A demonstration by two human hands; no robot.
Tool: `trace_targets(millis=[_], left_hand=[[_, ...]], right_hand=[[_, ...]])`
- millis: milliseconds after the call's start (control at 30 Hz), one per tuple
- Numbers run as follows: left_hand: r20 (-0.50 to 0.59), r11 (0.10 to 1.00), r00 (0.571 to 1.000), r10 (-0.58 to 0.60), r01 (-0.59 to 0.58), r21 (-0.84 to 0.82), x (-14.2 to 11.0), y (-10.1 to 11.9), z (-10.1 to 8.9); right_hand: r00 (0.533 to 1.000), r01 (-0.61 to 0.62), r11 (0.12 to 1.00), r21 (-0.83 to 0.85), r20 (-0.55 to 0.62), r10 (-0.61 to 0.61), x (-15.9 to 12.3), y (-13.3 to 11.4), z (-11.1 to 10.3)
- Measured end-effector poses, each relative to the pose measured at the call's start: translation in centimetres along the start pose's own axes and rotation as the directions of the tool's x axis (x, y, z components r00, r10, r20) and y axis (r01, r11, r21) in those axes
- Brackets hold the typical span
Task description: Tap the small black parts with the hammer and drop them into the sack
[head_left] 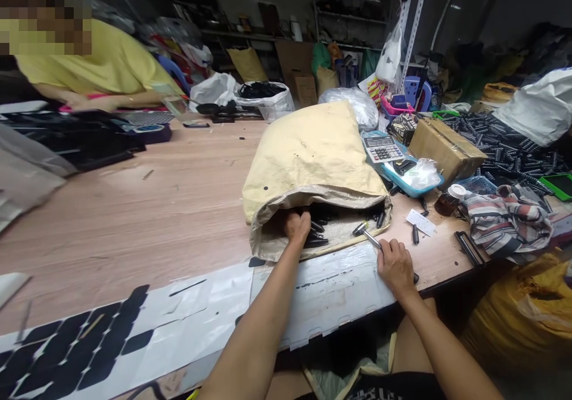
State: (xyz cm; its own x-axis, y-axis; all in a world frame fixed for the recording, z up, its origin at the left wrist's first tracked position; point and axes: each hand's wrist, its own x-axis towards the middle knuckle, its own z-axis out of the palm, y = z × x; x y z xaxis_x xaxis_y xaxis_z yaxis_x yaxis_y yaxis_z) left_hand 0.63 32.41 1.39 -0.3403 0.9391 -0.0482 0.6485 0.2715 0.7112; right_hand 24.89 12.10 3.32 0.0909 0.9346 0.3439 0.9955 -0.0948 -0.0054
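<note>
The relation that matters is between the left hand (298,226) and the black pieces (316,240) in the mouth of the cream sack (308,143). The sack lies on its side on the desk (134,209) at the centre of the frame, its mouth turned toward the lower edge. The left hand is inside the mouth's left half, and the nearest black pieces lie just to its right, long and slim, their length running roughly sideways across the frame; more lie deeper in, where shadow hides them. The left hand is clearly the nearer of the two to these pieces. Its grip is curled, with the fingertips turned into the sack and out of sight, so I cannot tell whether it holds a piece. The right hand (395,264) is outside the sack, right of centre and lower in the frame, with its grip closed around a metal tool (369,236) shaped like a small hammer. The tool's shaft slopes up and left from the fingers, bringing its head to the lower lip of the mouth, toward the right side; whether the head touches the cloth is unclear.
</note>
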Motion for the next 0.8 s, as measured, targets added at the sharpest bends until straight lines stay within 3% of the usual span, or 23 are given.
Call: trace_targets(millis=[133, 300, 400, 533, 600, 700, 800], left_hand=[[-0.005, 0.999, 1.000, -0.002, 0.002, -0.032, -3.5, 1.0, 1.1], [0.077, 0.952, 0.971, 0.228, -0.206, -0.225, -7.4, 1.8, 1.9], [0.116, 0.936, 0.965, 0.237, -0.195, -0.293, -8.1, 1.3, 0.8], [-0.020, 0.930, 0.969, 0.246, -0.242, -0.275, -8.9, -0.6, -2.0], [-0.025, 0.922, 0.946, 0.323, -0.321, -0.215, -9.8, -1.7, -2.8], [0.122, 0.877, 0.869, 0.479, -0.467, -0.116, -11.3, -2.7, -2.9], [0.207, 0.856, 0.835, 0.510, -0.515, -0.031, -12.2, -2.8, -2.3]], right_hand=[[1.000, -0.005, 1.000, -0.001, 0.011, 0.005, 0.0, 0.0, -0.2], [1.000, 0.001, 1.000, -0.006, 0.013, -0.001, 0.0, 0.0, -0.3], [1.000, 0.003, 1.000, -0.009, 0.012, -0.003, 0.0, 0.1, -0.2], [1.000, 0.003, 1.000, 0.000, 0.007, -0.003, 0.1, 0.1, -0.1], [1.000, 0.004, 1.000, 0.004, 0.002, -0.004, 0.1, 0.1, -0.2], [1.000, 0.003, 1.000, 0.007, 0.002, -0.003, 0.1, 0.1, -0.1], [1.000, 0.006, 1.000, 0.008, 0.003, -0.006, 0.1, 0.2, 0.0]])
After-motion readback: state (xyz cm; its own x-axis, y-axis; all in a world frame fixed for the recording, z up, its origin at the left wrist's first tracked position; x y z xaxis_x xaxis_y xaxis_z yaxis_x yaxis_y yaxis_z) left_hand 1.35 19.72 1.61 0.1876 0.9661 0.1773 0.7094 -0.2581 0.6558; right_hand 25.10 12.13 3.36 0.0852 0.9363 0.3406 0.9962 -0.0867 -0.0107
